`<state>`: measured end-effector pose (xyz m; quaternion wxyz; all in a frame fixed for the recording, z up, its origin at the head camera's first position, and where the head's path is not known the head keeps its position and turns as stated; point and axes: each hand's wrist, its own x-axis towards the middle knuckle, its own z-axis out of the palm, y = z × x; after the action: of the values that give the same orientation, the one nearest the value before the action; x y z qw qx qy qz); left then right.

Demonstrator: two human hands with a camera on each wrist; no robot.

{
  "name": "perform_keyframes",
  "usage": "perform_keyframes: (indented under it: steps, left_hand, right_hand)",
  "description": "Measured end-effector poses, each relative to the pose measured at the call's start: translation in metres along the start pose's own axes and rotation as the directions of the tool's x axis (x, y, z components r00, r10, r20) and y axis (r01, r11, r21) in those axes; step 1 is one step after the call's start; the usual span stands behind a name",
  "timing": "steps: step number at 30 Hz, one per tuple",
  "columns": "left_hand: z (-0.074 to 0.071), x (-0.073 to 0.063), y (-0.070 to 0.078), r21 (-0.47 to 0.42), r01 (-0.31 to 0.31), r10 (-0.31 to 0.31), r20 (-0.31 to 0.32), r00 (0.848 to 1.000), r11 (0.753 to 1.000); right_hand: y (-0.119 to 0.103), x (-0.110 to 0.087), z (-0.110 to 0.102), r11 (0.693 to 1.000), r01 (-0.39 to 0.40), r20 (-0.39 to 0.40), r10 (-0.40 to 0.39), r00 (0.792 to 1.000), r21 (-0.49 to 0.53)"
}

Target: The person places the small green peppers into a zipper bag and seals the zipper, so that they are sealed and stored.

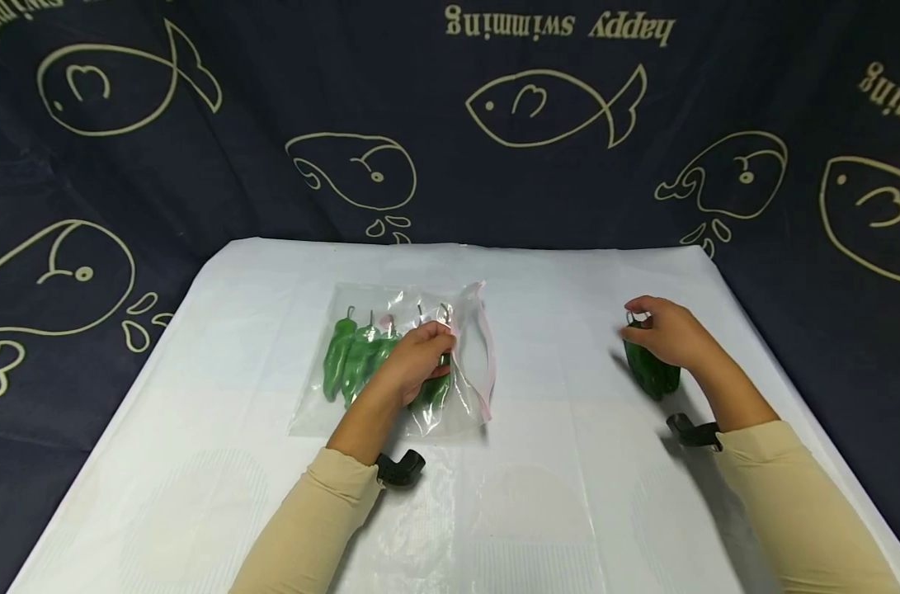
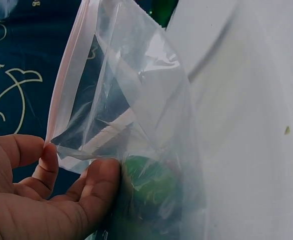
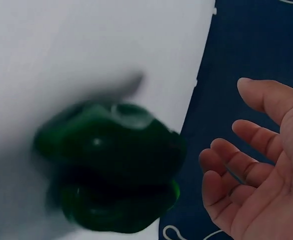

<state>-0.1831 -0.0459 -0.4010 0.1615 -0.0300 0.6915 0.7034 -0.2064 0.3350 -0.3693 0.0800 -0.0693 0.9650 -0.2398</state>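
Observation:
A clear zip bag [image 1: 312,417] with a pink zip edge lies on the table, its mouth toward the right. Several long green peppers [image 1: 338,359] lie inside it, side by side with stems at the far end. My left hand [image 1: 412,363] pinches the bag near its mouth; in the left wrist view, the left hand's fingertips [image 2: 46,150] hold the film beside the pink strip. On the table's right side lie dark green peppers [image 3: 116,150], apparently two. My right hand [image 1: 668,330] hovers over them, its fingers spread and relaxed, apart from the peppers in the right wrist view.
A white cloth covers the table [image 1: 539,462]. Behind it and at both sides hangs a dark blue curtain [image 1: 435,74] with fish and whale outlines. A black wrist strap mount [image 1: 401,469] sits on the left forearm, another [image 1: 693,431] on the right.

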Motion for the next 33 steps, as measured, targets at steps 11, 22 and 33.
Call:
perform_keyframes:
  steps: [11,22,33]
  left_hand:
    - [0.0,0.0,0.001,0.008,-0.005,0.005,0.003,1.0,1.0]
    - [-0.001,0.0,0.001,0.013,-0.003,0.003,0.008,1.0,1.0]
    - [-0.001,-0.001,0.002,0.012,-0.009,0.009,0.002,1.0,1.0]
  right_hand:
    - [0.016,-0.001,-0.004,0.996,0.033,0.025,-0.031,0.999,-0.081]
    - [0.021,0.002,-0.001,0.987,0.067,0.054,-0.059,0.997,-0.148]
    - [0.025,0.006,0.005,0.985,0.054,0.088,-0.04,0.995,-0.163]
